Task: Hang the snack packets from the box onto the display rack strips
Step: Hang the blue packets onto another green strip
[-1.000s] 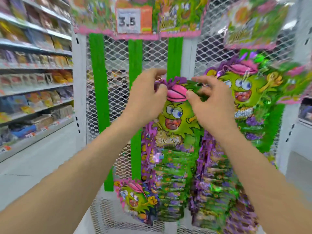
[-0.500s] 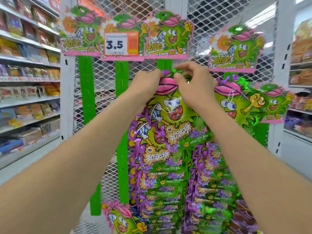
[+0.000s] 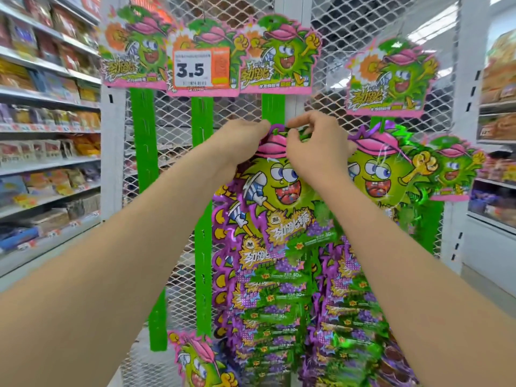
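2 green strips [image 3: 142, 191] hang leftward; left hand [image 3: 243, 141] and right hand [image 3: 312, 146] pinch the snack packet [image 3: 279, 185] top.

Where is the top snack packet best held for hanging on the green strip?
Probably by its top edge at the pink cap, from the front, one hand each side of the middle. The snack packet is flat and faces outward under the green strip, so that thin edge suits a pinch, as the left hand and right hand show.

Bright, even shop light glints on the foil snack packets [image 3: 347, 342], while shelves [image 3: 50, 160] at the bowed edges blur.
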`<action>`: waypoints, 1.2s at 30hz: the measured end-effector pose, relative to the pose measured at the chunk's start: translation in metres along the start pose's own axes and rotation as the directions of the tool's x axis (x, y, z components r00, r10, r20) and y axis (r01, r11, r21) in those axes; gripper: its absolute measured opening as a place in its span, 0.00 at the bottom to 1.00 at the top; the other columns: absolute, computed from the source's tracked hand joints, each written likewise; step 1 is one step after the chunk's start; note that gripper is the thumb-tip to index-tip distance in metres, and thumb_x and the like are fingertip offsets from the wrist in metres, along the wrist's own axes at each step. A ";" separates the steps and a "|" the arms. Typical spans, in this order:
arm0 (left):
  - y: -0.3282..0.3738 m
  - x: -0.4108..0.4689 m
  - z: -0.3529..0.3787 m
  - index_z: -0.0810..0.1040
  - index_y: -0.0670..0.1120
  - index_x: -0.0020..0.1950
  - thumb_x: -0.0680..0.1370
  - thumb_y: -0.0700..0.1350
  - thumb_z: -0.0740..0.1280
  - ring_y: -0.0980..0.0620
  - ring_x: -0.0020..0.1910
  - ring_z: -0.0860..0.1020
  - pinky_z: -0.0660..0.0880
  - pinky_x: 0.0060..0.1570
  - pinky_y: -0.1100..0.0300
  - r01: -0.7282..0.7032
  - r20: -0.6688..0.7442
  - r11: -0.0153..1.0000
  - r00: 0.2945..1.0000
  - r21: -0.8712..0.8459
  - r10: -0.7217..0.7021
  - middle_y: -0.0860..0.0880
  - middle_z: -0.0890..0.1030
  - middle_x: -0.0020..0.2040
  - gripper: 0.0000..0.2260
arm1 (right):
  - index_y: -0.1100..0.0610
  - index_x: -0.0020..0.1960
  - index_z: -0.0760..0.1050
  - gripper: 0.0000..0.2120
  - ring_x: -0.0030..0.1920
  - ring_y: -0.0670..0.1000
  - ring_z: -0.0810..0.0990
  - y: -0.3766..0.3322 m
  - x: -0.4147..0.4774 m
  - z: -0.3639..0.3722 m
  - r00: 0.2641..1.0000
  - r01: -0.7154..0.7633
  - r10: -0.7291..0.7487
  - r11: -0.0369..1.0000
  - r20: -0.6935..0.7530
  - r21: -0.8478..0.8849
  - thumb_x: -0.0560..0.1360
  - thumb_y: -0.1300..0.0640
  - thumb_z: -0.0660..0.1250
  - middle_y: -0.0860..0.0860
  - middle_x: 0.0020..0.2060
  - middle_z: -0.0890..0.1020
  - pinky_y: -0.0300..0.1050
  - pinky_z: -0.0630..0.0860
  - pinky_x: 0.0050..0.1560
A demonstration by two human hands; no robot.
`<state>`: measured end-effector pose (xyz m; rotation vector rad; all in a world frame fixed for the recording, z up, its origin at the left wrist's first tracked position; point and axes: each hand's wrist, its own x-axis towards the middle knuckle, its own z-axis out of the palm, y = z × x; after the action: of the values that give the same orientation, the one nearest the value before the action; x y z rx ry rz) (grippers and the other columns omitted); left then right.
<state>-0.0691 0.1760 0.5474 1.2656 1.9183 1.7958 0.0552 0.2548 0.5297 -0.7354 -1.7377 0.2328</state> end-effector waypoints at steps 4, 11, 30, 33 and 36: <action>-0.004 -0.012 0.000 0.86 0.44 0.55 0.84 0.50 0.67 0.48 0.48 0.82 0.79 0.54 0.50 -0.272 -0.079 0.913 0.948 0.305 0.309 0.42 0.87 0.53 0.11 | 0.45 0.55 0.80 0.06 0.54 0.53 0.80 0.011 -0.012 0.007 0.999 0.050 -0.048 0.998 -0.025 0.046 0.79 0.50 0.67 0.43 0.48 0.83 0.58 0.72 0.62; -0.025 -0.010 -0.001 0.79 0.48 0.63 0.79 0.57 0.73 0.46 0.52 0.81 0.78 0.55 0.49 -0.354 -0.140 0.786 0.866 0.507 0.480 0.51 0.82 0.48 0.18 | 0.54 0.63 0.79 0.13 0.51 0.52 0.80 0.019 -0.019 0.010 0.977 0.200 -0.193 0.977 -0.092 0.075 0.80 0.53 0.71 0.48 0.48 0.83 0.41 0.66 0.51; -0.119 -0.087 -0.005 0.81 0.44 0.58 0.78 0.44 0.73 0.40 0.58 0.77 0.73 0.59 0.45 -0.603 0.139 0.315 0.586 0.733 0.798 0.44 0.79 0.58 0.10 | 0.57 0.53 0.81 0.11 0.47 0.50 0.79 0.037 -0.142 0.006 0.963 0.269 -0.271 0.953 -0.008 0.143 0.72 0.65 0.68 0.51 0.46 0.81 0.41 0.75 0.51; -0.177 -0.142 -0.012 0.80 0.48 0.50 0.78 0.42 0.72 0.46 0.48 0.77 0.74 0.50 0.47 -0.680 0.359 0.414 0.697 0.605 0.620 0.51 0.80 0.46 0.03 | 0.52 0.41 0.81 0.03 0.33 0.47 0.77 0.060 -0.232 0.012 0.860 -0.049 -0.003 0.995 0.511 0.087 0.72 0.57 0.69 0.46 0.31 0.80 0.44 0.74 0.38; -0.246 -0.199 -0.020 0.80 0.51 0.50 0.78 0.45 0.69 0.51 0.44 0.80 0.77 0.47 0.51 -0.614 0.588 0.608 0.759 0.503 0.279 0.54 0.82 0.44 0.02 | 0.54 0.36 0.81 0.07 0.32 0.49 0.80 0.109 -0.317 0.035 0.443 -0.118 0.187 0.982 0.877 -0.150 0.72 0.55 0.69 0.48 0.29 0.81 0.45 0.75 0.35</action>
<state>-0.0672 0.0521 0.2556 2.3735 2.1252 0.7315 0.1017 0.1624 0.2089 -0.8980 -2.7062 0.8219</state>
